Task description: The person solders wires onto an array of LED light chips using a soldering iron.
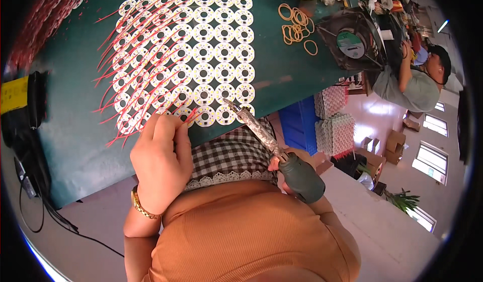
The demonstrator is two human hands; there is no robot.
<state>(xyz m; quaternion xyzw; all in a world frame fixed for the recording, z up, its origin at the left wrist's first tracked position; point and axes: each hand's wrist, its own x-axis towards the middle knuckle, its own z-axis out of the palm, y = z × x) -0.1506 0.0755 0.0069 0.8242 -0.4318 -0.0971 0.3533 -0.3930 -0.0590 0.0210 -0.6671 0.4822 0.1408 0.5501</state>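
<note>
A panel of round white LED circuit boards, joined in rows, lies flat on the green table. Thin red wires slant to the lower left from many boards in its left columns. At the panel's near edge, my left hand is closed in a pinch on a red wire, beside a board in the bottom row. My right hand, partly hidden behind the handle, grips a soldering iron. The iron's tip is over the lower right boards; whether it touches one I cannot tell.
Tan rubber bands and a black fan are on the table's right. More wired boards lie at the far left, above a black object with a yellow label. Stacked panels stand near a blue bin. Another person sits at right.
</note>
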